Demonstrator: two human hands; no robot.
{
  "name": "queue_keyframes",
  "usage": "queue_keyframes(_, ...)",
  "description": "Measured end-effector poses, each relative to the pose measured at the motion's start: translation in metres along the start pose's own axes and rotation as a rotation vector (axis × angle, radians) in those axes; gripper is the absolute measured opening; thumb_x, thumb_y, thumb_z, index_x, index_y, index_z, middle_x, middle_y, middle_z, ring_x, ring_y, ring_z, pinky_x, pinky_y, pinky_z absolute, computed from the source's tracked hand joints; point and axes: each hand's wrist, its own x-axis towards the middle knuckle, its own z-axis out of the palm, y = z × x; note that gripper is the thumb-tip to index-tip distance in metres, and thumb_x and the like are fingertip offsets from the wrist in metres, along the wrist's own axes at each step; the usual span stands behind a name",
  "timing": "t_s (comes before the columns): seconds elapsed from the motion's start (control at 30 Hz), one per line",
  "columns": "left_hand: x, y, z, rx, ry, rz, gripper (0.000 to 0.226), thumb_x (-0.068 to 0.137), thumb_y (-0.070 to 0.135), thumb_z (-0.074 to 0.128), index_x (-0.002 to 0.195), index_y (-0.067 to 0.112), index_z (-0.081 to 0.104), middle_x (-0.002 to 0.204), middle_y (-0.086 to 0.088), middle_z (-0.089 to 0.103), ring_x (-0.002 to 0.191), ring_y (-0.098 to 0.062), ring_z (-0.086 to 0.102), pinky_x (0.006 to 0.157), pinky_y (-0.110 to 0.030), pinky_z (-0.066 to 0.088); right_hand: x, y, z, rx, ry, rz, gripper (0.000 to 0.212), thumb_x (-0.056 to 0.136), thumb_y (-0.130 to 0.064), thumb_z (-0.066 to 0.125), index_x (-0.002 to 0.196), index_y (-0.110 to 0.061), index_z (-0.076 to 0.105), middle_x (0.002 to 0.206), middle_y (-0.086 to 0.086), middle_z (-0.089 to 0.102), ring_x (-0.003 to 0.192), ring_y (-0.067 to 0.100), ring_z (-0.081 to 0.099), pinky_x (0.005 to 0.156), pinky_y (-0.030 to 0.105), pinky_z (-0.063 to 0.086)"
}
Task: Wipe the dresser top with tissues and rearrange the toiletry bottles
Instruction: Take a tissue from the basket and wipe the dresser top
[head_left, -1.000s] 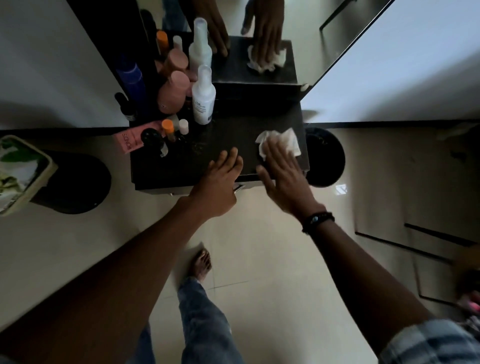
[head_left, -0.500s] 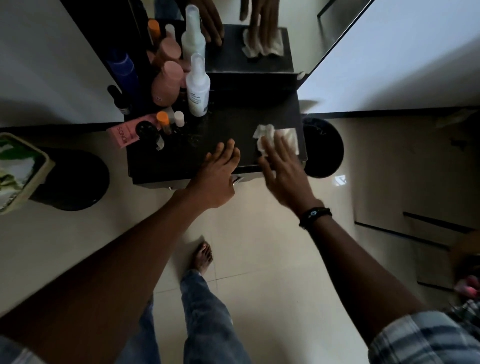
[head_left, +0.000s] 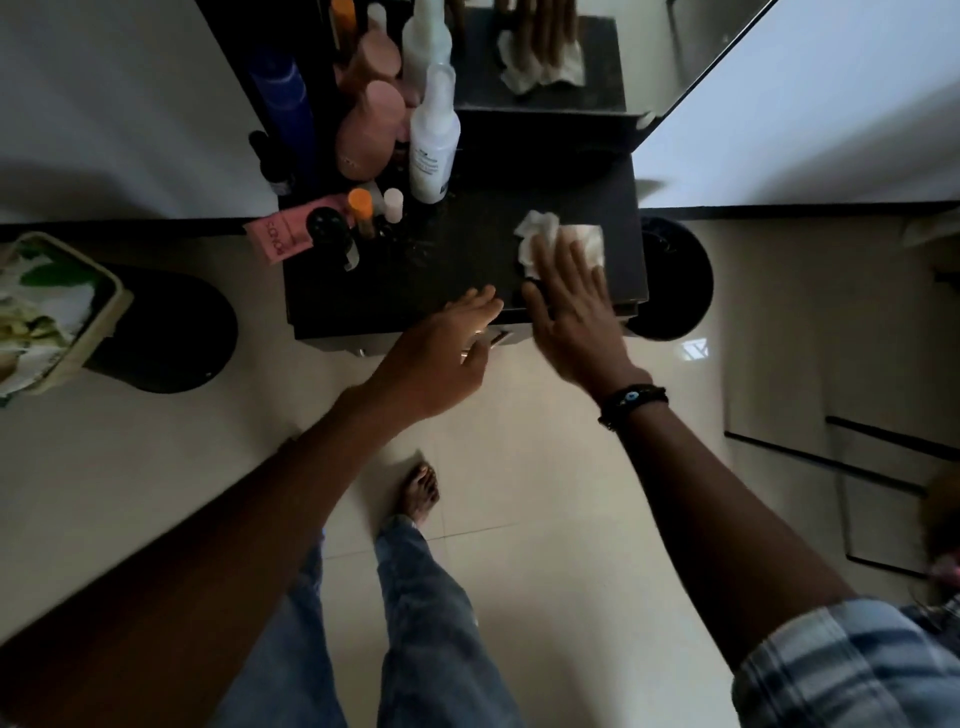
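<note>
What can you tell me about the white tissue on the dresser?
The tissue is white, thin and crumpled, and looks like soft paper. It lies on the dark dresser top, on the right side towards the front edge, apart from the bottles. The right hand presses down on it with straight fingers and covers its middle, so only its bunched left part and a flatter right corner show.

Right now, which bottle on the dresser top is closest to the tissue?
The tall white spray bottle with the clear cap, at the cluster's right edge. The pink bottle and small orange-capped bottle stand farther left of the tissue.
</note>
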Motion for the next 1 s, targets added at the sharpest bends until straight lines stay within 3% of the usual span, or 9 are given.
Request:
queue_keyframes(0.17, -0.044, -0.014, -0.001, 0.121, 0.081, 0.023, 0.047, 0.095, 0.01, 0.046, 0.142, 0.014, 0.041, 0.153, 0.001, 0.035, 0.144, -0.01, 0.024, 0.113, -0.02, 0.018, -0.036, -0.034, 0.02, -0.076, -0.034, -0.221, 0.056, 0.105, -0.032, 0.033, 0.155, -0.017, 0.012, 0.163, 0.006, 0.006, 0.151, 0.02, 0.002, 0.124, 0.042, 0.007)
queue_keyframes(0.37, -0.054, -0.025, -0.017, 0.094, 0.174, -0.029, 0.045, 0.095, 0.009, 0.048, 0.14, 0.012, 0.045, 0.15, 0.0, 0.039, 0.142, -0.011, 0.03, 0.114, -0.02, 0.021, -0.008, -0.021, 0.001, -0.048, -0.015, 0.018, 0.057, 0.105, -0.033, 0.031, 0.155, -0.022, 0.006, 0.164, 0.002, 0.003, 0.151, 0.018, 0.001, 0.124, 0.04, 0.006)
queue_keyframes(0.43, -0.057, -0.025, -0.022, 0.086, 0.227, -0.039, 0.042, 0.093, 0.009, 0.051, 0.135, 0.011, 0.051, 0.144, -0.003, 0.048, 0.135, -0.016, 0.041, 0.112, -0.027, 0.031, 0.013, -0.034, -0.003, -0.022, -0.04, -0.017, 0.056, 0.105, -0.033, 0.029, 0.155, -0.024, 0.006, 0.164, 0.003, 0.003, 0.151, 0.02, 0.001, 0.124, 0.041, 0.006)
queue_keyframes(0.53, -0.063, -0.025, -0.027, 0.125, 0.346, -0.085, 0.036, 0.087, 0.01, 0.058, 0.124, 0.011, 0.06, 0.124, -0.007, 0.061, 0.113, -0.026, 0.055, 0.096, -0.041, 0.044, 0.032, -0.06, -0.001, -0.009, -0.086, -0.128, 0.053, 0.105, -0.032, 0.029, 0.154, -0.028, 0.012, 0.164, 0.003, 0.003, 0.151, 0.02, 0.001, 0.124, 0.04, 0.004)
queue_keyframes(0.77, -0.074, -0.035, -0.047, 0.092, 0.592, -0.22, 0.024, 0.081, 0.013, 0.065, 0.104, 0.008, 0.058, 0.101, -0.01, 0.057, 0.091, -0.024, 0.053, 0.08, -0.046, 0.048, 0.015, -0.053, -0.009, -0.076, -0.059, -0.155, 0.052, 0.104, -0.026, 0.035, 0.153, -0.031, 0.02, 0.163, 0.0, 0.01, 0.151, 0.019, 0.007, 0.124, 0.037, 0.01)
queue_keyframes(0.87, -0.071, -0.044, -0.057, 0.094, 0.634, -0.268, 0.03, 0.081, 0.014, 0.066, 0.106, 0.004, 0.054, 0.104, -0.013, 0.052, 0.094, -0.026, 0.051, 0.081, -0.049, 0.047, 0.029, -0.042, -0.018, -0.058, -0.017, -0.056, 0.051, 0.103, -0.023, 0.037, 0.152, -0.027, 0.024, 0.163, 0.004, 0.013, 0.151, 0.023, 0.011, 0.122, 0.041, 0.015)
queue_keyframes(1.0, -0.063, -0.057, -0.068, 0.158, 0.659, -0.313, 0.055, 0.076, 0.017, 0.068, 0.123, -0.003, 0.047, 0.124, -0.023, 0.047, 0.115, -0.037, 0.044, 0.096, -0.043, 0.04, 0.075, -0.056, -0.024, 0.026, -0.038, -0.048, 0.05, 0.103, -0.019, 0.034, 0.152, -0.023, 0.026, 0.161, 0.011, 0.015, 0.15, 0.029, 0.012, 0.121, 0.044, 0.016)
